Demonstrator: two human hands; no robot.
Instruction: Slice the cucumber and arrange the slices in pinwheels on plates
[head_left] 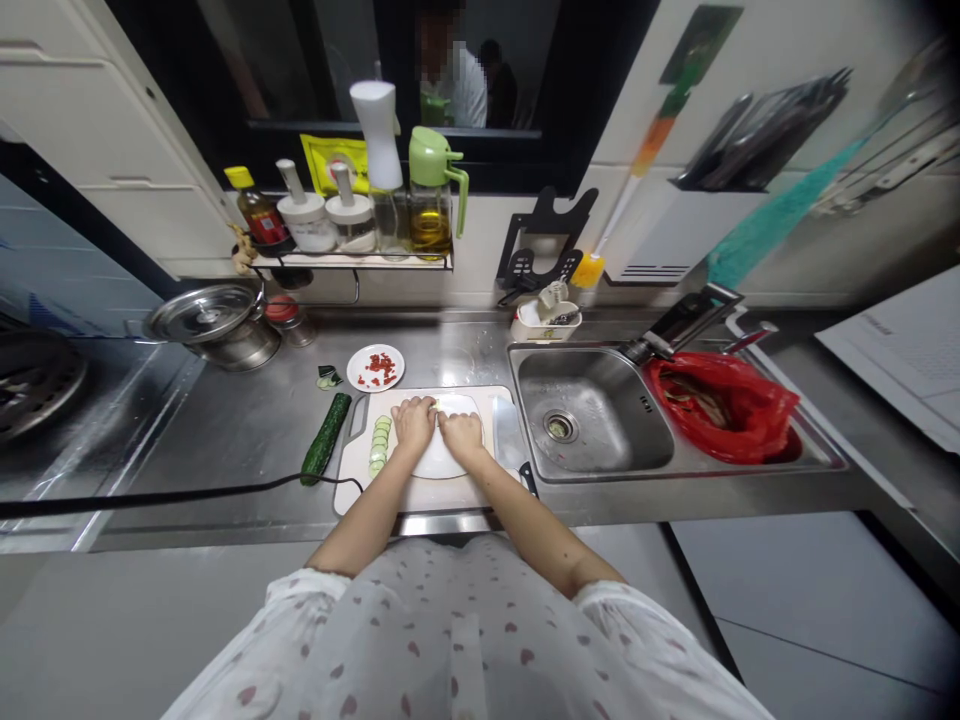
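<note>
Over a white plate [439,463] on the cutting board [352,497], my left hand [414,425] and my right hand [462,437] meet with fingers closed. Between their fingertips shows a small pale-green piece that looks like a cucumber slice [436,407]; the fingers cover most of it. A row of cucumber slices [380,446] lies on the board left of my left hand. To the right of my right hand rests a kitchen knife [508,430], its black handle toward me. A whole cucumber [326,438] lies left of the board.
Behind the board stands a small plate [394,385] of chopped red pieces, beside cucumber scraps [328,377]. A sink [592,420] and a red plastic bag [720,410] are at right. A lidded pot [225,330] stands back left, near a condiment shelf [360,260]. A black cable [187,499] crosses the left.
</note>
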